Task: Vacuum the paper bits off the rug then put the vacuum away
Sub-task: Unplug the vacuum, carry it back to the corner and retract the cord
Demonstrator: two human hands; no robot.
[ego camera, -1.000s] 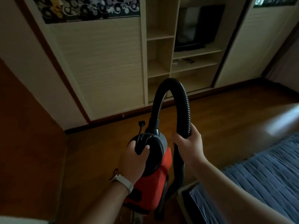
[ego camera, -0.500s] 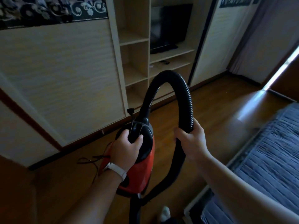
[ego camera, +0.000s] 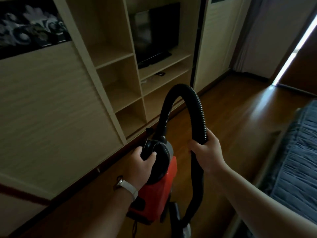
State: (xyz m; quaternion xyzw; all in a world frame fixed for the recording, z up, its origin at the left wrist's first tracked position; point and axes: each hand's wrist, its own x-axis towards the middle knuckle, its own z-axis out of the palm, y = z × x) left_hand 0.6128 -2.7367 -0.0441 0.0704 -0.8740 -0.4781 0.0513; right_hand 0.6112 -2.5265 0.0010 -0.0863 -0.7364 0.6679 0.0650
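Observation:
A red canister vacuum (ego camera: 159, 191) with a black rounded top hangs above the wooden floor in front of me. My left hand (ego camera: 141, 166), with a white watch on the wrist, grips the black handle on top of it. A black ribbed hose (ego camera: 197, 103) arches up from the vacuum and curves back down. My right hand (ego camera: 206, 152) grips the hose on its right side. The hose's lower end and the nozzle run out of sight below. No rug or paper bits show.
A beige wall unit with open shelves (ego camera: 120, 78) and a dark TV (ego camera: 154, 33) stands ahead. A sliding panel (ego camera: 42, 109) fills the left. A bed with a blue quilt (ego camera: 298, 165) is on the right. Bright light comes through a gap (ego camera: 291, 54) at the far right.
The view has swung right and closer to the shelves, with the wall unit sliding left. Both hands keep their grips, and the vacuum has travelled along with me.

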